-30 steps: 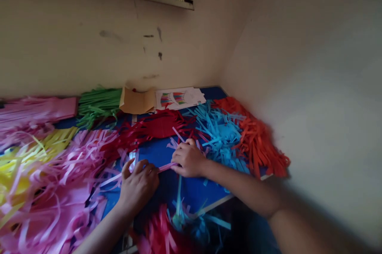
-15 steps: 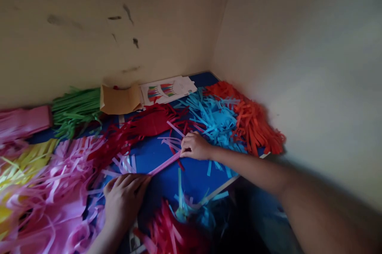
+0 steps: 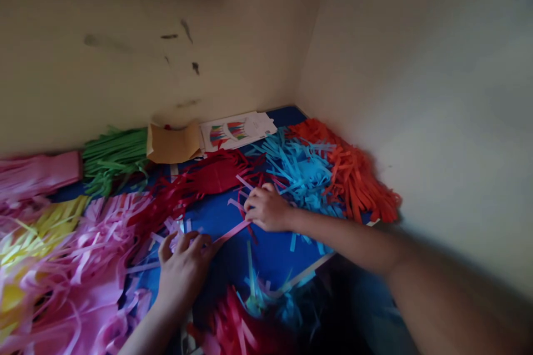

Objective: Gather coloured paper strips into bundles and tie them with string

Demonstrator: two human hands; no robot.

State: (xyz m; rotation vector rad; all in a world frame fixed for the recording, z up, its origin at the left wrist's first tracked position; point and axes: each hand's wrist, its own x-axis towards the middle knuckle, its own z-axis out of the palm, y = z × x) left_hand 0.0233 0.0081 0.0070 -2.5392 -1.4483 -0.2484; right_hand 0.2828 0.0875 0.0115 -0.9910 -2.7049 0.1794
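Observation:
A narrow folded pink paper strip (image 3: 231, 231) stretches over the blue tabletop (image 3: 266, 263) between my two hands. Its right end, with loose fringes, is in the closed fingers of my right hand (image 3: 266, 208). At its other end my left hand (image 3: 186, 260) has curled fingers pressing on the strip, palm down. Dark red fringed paper (image 3: 219, 171) lies just behind my hands, and light blue fringed paper (image 3: 306, 169) is to the right, beyond my right hand.
Pink fringe (image 3: 91, 288), yellow fringe (image 3: 50, 227) and green fringe (image 3: 114, 152) cover the left. Orange fringe (image 3: 358, 177) lies by the right wall. A brown folder (image 3: 172, 144) and printed sheet (image 3: 237, 130) are at the back. Red-pink fringe (image 3: 237, 327) sits at the near edge.
My right hand has shifted slightly left along the strip. My left hand's fingers have become more arched. The view has tilted up a little.

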